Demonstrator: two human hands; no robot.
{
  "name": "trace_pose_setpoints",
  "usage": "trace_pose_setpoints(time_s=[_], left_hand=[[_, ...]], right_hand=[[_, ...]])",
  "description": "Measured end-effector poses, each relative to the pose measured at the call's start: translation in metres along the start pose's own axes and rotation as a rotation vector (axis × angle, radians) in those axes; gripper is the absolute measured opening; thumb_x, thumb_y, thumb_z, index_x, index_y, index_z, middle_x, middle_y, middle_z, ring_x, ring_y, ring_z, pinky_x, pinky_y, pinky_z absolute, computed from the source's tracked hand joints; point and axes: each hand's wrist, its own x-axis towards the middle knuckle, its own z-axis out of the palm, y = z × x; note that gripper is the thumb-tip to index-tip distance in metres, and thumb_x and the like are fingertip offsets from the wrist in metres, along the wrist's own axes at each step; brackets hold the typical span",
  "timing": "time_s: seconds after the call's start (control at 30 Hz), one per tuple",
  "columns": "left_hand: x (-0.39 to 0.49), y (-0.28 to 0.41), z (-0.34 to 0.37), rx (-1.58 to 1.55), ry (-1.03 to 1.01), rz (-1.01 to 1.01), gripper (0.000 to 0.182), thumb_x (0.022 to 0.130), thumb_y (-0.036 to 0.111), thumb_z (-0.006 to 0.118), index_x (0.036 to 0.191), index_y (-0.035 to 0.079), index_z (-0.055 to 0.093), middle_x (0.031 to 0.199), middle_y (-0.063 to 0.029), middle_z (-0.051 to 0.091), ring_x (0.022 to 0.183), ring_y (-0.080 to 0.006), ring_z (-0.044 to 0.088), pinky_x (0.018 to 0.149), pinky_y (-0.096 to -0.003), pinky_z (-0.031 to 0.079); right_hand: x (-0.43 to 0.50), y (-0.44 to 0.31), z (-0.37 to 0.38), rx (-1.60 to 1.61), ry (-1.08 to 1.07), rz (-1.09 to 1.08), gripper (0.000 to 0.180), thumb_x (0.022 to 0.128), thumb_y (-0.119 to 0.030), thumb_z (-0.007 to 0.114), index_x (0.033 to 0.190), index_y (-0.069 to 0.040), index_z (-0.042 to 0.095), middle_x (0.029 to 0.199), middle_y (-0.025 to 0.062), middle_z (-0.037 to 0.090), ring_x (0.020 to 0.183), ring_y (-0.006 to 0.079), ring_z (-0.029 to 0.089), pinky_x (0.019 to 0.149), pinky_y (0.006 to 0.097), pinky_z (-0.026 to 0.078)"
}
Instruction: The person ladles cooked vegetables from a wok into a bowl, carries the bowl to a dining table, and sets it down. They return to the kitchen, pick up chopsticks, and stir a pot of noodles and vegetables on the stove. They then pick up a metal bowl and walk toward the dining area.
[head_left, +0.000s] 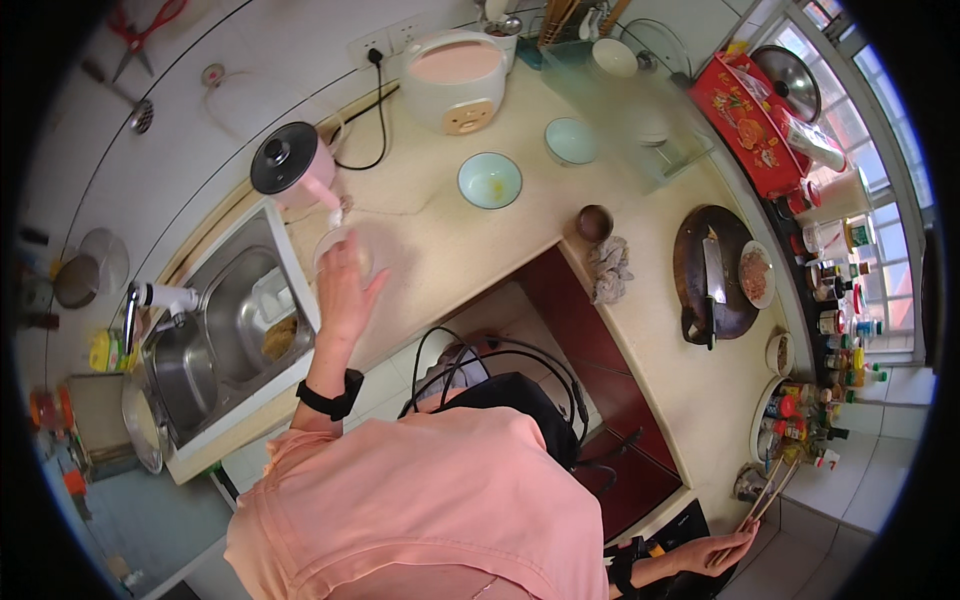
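My left hand (346, 289) reaches over a small pale round dish (365, 251) on the counter beside the sink. Its fingers lie across the dish and its thumb is spread to the right; blur hides whether they touch it. My right hand (724, 551), at the lower right, is closed around a pair of wooden chopsticks (776, 486), whose tips point up toward the seasoning bottles. A light blue bowl (489, 180) with a little yellow residue stands on the counter, and a second light blue bowl (571, 141) sits behind it.
A steel sink (247, 315) lies at left, near a pink electric pot (289, 169) and a rice cooker (454, 82). On the right, a cleaver (714, 274) rests on a round chopping board (690, 232) beside a plate of minced meat (756, 276). Black cables (525, 352) hang before me.
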Motion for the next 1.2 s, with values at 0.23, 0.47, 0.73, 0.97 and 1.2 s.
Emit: trace_pose_setpoints(time_s=[0.23,0.47,0.73,0.97,1.2], left_hand=[[0.075,0.144,0.084,-0.578,-0.662,0.592,0.059,0.080,0.027,0.067,0.129,0.003,0.045,0.120,-0.0198,0.051,0.107,-0.0369,0.051,0.093,-0.0412,0.042],[0.117,0.236,0.194,-0.499,-0.898,1.008,0.057,0.079,0.021,0.068,0.129,0.006,0.045,0.115,-0.0176,0.051,0.106,-0.0353,0.052,0.089,-0.0418,0.044],[0.129,0.216,0.183,-0.369,-0.897,0.763,0.055,0.076,0.022,0.070,0.124,0.007,0.050,0.123,-0.0169,0.050,0.109,-0.0352,0.052,0.093,-0.0421,0.043],[0.174,0.120,0.137,0.025,-0.646,0.346,0.091,0.065,0.028,0.080,0.139,0.008,0.030,0.131,-0.0269,0.036,0.115,-0.0464,0.045,0.098,-0.0448,0.041],[0.184,0.061,0.202,-0.225,-0.654,-0.176,0.089,0.073,0.028,0.070,0.141,0.002,0.018,0.127,-0.0349,0.042,0.114,-0.0436,0.050,0.095,-0.0437,0.043]], right_hand=[[-0.001,-0.035,0.010,-0.030,0.152,0.017,0.026,0.097,-0.006,0.043,0.107,0.015,0.056,0.106,0.0211,0.062,0.098,0.0285,0.063,0.090,0.0356,0.053],[-0.024,-0.078,-0.035,-0.508,0.147,0.025,0.027,0.098,-0.010,0.043,0.104,0.011,0.059,0.105,0.0187,0.063,0.095,0.0264,0.065,0.086,0.0338,0.056],[-0.045,-0.109,-0.059,-0.710,0.107,0.040,0.028,0.098,-0.011,0.042,0.104,0.010,0.059,0.105,0.0181,0.064,0.094,0.0248,0.065,0.086,0.0332,0.056],[-0.034,-0.092,-0.040,-0.601,0.103,-0.021,0.026,0.098,-0.010,0.043,0.102,0.010,0.060,0.103,0.0185,0.065,0.093,0.0249,0.066,0.086,0.0330,0.055],[-0.021,-0.071,-0.022,-0.480,0.094,-0.026,0.027,0.098,-0.010,0.044,0.102,0.011,0.059,0.102,0.0184,0.065,0.093,0.0250,0.066,0.084,0.0327,0.056]])
